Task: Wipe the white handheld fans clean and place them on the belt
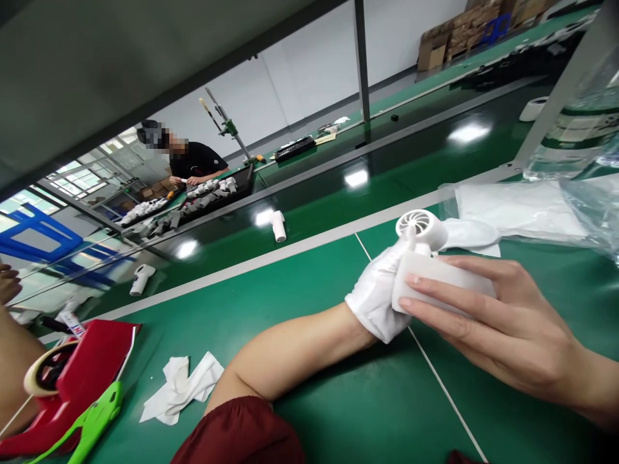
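My left hand (380, 290), in a white glove, is closed around a small white handheld fan (420, 231). The fan's round head with its swirled grille points up above the glove. Its handle is mostly hidden. My bare right hand (503, 322) grips a smooth white block with rounded edges (435, 280), whose exact kind I cannot make out. The block lies right in front of the glove and below the fan head, covering part of both. Whether block and fan touch is not clear.
A red tape dispenser (91, 361) and green-handled tool (99, 422) lie left, near crumpled white cloth (181, 386). White fans (279, 227) lie on the dark belt (319, 200). Plastic bags (522, 209) and a bottle (575, 135) stand right. A co-worker (196, 161) sits across; another's arm (17, 367) shows left.
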`<state>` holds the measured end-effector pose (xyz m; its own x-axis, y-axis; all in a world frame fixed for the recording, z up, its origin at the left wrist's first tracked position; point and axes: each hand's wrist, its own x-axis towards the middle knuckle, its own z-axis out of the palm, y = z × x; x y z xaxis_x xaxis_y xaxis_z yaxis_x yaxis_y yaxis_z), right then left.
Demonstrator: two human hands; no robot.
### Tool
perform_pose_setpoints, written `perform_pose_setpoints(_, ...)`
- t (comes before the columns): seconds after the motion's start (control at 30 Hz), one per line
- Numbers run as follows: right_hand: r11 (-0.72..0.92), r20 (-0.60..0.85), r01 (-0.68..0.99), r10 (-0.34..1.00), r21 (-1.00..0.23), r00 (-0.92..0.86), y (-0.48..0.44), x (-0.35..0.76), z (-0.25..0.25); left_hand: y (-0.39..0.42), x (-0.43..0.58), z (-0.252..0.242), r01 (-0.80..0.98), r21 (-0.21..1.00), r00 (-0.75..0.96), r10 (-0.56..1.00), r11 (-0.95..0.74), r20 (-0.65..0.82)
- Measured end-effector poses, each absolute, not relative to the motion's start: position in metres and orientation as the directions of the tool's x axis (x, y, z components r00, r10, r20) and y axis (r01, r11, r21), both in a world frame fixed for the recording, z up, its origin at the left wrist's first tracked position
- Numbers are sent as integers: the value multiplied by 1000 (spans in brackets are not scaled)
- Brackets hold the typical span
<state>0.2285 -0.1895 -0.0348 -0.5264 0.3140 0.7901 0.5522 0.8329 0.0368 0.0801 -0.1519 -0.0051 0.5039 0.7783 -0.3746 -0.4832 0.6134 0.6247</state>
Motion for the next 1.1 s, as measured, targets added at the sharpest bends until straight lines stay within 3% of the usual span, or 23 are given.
perform_pose_setpoints(0.1,832,786,550,293,71,-544,-188,233,-36,-149,78,-5,-579,412,594,710,704,-379)
perform_pose_setpoints(0.33,831,763,551,304,81,-570,-184,240,-37,-150,73,0,-657,464,498,804,594,-325)
perform_pose_setpoints(0.53,829,763,553,304,83,-570,-184,238,-37,-153,75,3,-603,457,482,755,654,-445)
perform_pose_setpoints(0.73,816,736,556,278,158,-617,-172,259,-37,-144,62,8,-679,422,508,800,600,-320)
perform_pose_setpoints(0.8,808,796,578,274,113,-539,-168,265,-35,-142,58,8,-696,418,534,810,584,-243)
perform_pose_setpoints(0.93,717,886,695,354,-52,-299,-160,274,-34,-141,59,5,-663,559,503,849,499,-161)
perform_pose_setpoints(1.1,718,915,696,294,-20,-276,-149,286,-37,-147,62,-3,-489,756,508,847,435,-159)
